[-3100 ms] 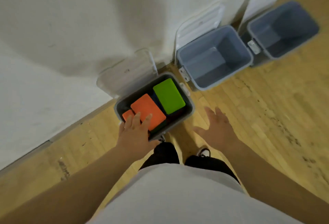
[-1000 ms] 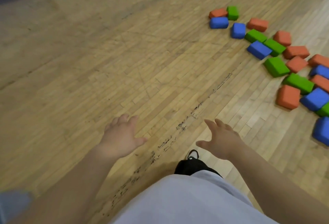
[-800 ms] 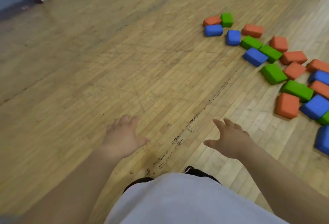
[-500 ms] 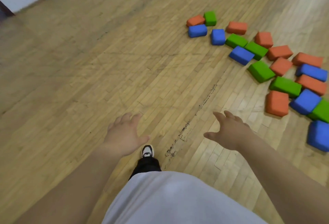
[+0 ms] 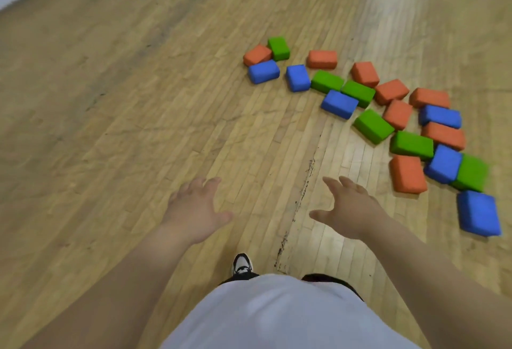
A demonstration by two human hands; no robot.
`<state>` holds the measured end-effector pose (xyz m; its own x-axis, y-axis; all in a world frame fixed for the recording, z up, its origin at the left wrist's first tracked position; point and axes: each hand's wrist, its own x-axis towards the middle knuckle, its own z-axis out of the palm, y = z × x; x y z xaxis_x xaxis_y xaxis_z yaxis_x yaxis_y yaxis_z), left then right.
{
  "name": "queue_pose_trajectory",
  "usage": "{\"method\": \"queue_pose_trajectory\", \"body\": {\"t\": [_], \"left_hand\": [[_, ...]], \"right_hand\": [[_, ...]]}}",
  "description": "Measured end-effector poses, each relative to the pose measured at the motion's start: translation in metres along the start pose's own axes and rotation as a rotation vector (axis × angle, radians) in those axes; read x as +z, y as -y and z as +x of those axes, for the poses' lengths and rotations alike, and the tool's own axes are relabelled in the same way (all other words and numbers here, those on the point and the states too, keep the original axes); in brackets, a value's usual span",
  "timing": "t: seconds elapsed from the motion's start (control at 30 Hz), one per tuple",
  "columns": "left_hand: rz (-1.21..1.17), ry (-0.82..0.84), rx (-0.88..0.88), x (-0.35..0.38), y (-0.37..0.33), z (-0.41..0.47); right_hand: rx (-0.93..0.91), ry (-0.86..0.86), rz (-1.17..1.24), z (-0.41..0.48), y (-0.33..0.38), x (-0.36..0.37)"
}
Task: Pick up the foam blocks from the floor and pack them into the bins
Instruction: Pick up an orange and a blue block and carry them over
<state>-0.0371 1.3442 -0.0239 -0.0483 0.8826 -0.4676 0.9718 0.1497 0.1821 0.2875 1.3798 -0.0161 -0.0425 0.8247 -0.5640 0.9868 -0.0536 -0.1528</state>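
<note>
Both hands are hovering empty above the wooden floor (image 5: 124, 105). The left hand (image 5: 195, 210) is spreading its fingers loosely, with the thumb sticking out toward the right hand (image 5: 349, 210). The right hand is likewise holding its fingers wide and relaxed, gripping nothing. The foam blocks (image 5: 372, 126) are lying in a curved scatter (orange, green and blue mixed) ahead of and to the right of the right fingertips. All of them are resting on the floor, apart from either hand. An orange block (image 5: 407, 173) is sitting nearest, off to the right of the right hand's fingers, and a blue block (image 5: 478, 213) is lying farther right again. A dark scuff line (image 5: 303, 190) is running along the floor between the two thumbs. A shoe (image 5: 242, 264) is showing below the left thumb.
</note>
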Motion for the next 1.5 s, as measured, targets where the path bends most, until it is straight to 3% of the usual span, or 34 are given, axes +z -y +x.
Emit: {"method": "queue_pose_trajectory", "body": {"t": [0.33,0.83,1.1,1.33,1.5], "left_hand": [[0.058,-0.015,0.088,-0.101,0.000,0.177],[-0.060,-0.011,-0.018,-0.216,-0.140,0.452],[-0.076,-0.016,-0.031,-0.282,-0.126,0.608],[-0.019,0.083,0.062,-0.368,-0.095,0.774],[0.136,0.068,0.169,-0.440,-0.095,0.885]], "right_hand": [[0.037,-0.015,0.038,0.136,0.038,-0.086],[-0.102,0.006,-0.064,0.441,-0.028,-0.306],[-0.086,0.015,-0.040,0.590,0.009,-0.381],[0.012,-0.009,0.047,0.712,0.062,-0.440],[0.067,-0.034,0.121,0.776,0.093,-0.489]]}}
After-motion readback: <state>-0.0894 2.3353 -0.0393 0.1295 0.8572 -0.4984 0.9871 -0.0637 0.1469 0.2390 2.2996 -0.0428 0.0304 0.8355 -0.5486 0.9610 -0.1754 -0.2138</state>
